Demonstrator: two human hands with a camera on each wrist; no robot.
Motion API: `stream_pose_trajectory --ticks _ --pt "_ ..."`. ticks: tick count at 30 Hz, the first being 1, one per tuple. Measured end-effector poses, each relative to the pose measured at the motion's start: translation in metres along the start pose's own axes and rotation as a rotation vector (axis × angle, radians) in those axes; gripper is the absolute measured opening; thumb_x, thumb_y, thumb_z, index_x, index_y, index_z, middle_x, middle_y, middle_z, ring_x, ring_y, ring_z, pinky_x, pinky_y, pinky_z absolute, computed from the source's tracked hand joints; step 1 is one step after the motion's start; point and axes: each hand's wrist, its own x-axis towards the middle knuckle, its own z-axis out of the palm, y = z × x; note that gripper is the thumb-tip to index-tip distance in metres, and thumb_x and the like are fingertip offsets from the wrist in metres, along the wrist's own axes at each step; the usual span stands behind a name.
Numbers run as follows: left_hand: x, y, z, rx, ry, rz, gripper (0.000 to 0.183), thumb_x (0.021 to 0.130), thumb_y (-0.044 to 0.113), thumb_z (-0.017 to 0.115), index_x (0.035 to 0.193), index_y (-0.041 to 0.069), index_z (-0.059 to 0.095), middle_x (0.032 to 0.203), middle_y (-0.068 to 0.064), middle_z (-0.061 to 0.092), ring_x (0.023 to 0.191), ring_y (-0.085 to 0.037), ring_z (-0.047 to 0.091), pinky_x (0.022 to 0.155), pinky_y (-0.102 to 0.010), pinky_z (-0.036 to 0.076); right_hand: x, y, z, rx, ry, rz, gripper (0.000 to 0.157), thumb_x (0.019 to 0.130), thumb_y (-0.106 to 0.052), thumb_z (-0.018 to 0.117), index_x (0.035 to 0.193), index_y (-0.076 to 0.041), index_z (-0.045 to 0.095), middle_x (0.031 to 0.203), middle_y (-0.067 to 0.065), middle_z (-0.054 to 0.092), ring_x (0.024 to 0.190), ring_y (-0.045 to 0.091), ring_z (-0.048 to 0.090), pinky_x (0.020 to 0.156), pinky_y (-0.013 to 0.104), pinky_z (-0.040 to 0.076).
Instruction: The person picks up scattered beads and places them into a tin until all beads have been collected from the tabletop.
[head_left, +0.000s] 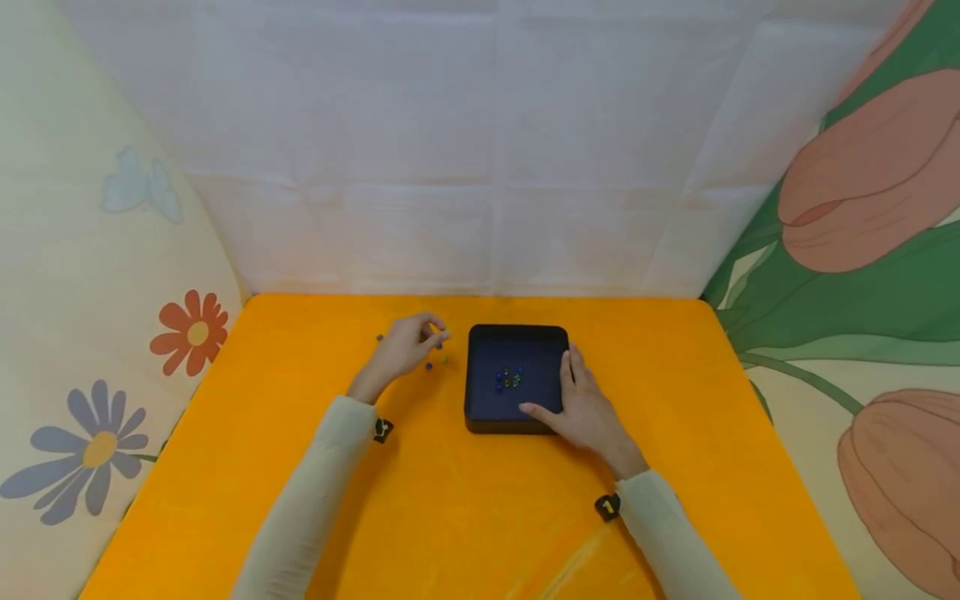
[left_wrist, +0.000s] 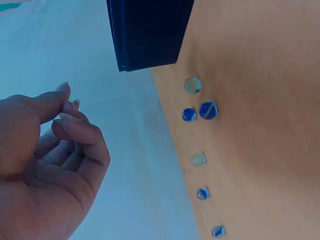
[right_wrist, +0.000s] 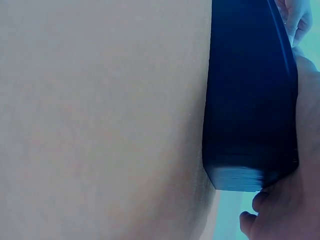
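Note:
My left hand (head_left: pixel 405 346) is raised over the cloth, left of a square black tray (head_left: pixel 510 426). Its thumb and fingertips pinch a small clear marble (left_wrist: pixel 73 98), mostly hidden by the fingers. Below that hand, several loose marbles lie on the cloth, among them a blue one (left_wrist: pixel 208 110) and a pale clear one (left_wrist: pixel 192 85). My right hand (head_left: pixel 588 417) holds the tray at its near right corner, thumb over the rim and fingers along the outer side. Inside the tray, blue and greenish marbles (head_left: pixel 512 380) are gathered near the middle.
An orange cloth (head_left: pixel 465 517) covers the table. Behind it hangs a white sheet (head_left: pixel 487 167), with flower-printed cloths at the left and right. Each wrist carries a small black device (head_left: pixel 382 430) on a band.

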Motion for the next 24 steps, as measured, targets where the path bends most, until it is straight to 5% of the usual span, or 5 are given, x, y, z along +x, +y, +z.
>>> stream_pose_trajectory --ticks 15,21,24 --pt "0.008 0.029 0.006 -0.009 -0.037 0.02 0.032 0.109 0.034 0.058 0.128 0.01 0.064 0.107 -0.023 0.074 0.058 -0.032 0.063 0.05 -0.034 0.052 0.0 -0.001 -0.001 0.012 0.0 0.003 0.13 0.085 -0.092 0.049 0.168 -0.006 -0.002 0.178 0.013 -0.012 0.164 0.042 0.015 0.124 0.059 0.035" --pt "0.014 0.036 0.008 0.035 -0.036 0.051 0.035 0.108 0.037 0.059 0.129 0.009 0.065 0.103 -0.019 0.075 0.06 -0.018 0.06 0.058 -0.032 0.052 0.0 -0.003 -0.001 0.013 -0.008 0.009 0.131 0.085 -0.092 0.049 0.168 -0.005 -0.002 0.178 0.013 -0.013 0.164 0.043 0.014 0.125 0.06 0.033" --pt "0.017 0.042 0.008 0.04 -0.042 0.058 0.035 0.108 0.038 0.059 0.129 0.01 0.065 0.101 -0.016 0.075 0.065 -0.025 0.065 0.062 -0.033 0.054 0.0 -0.003 -0.001 0.004 -0.011 0.011 0.132 0.084 -0.094 0.046 0.168 -0.005 -0.002 0.178 0.013 -0.013 0.164 0.043 0.014 0.125 0.06 0.033"
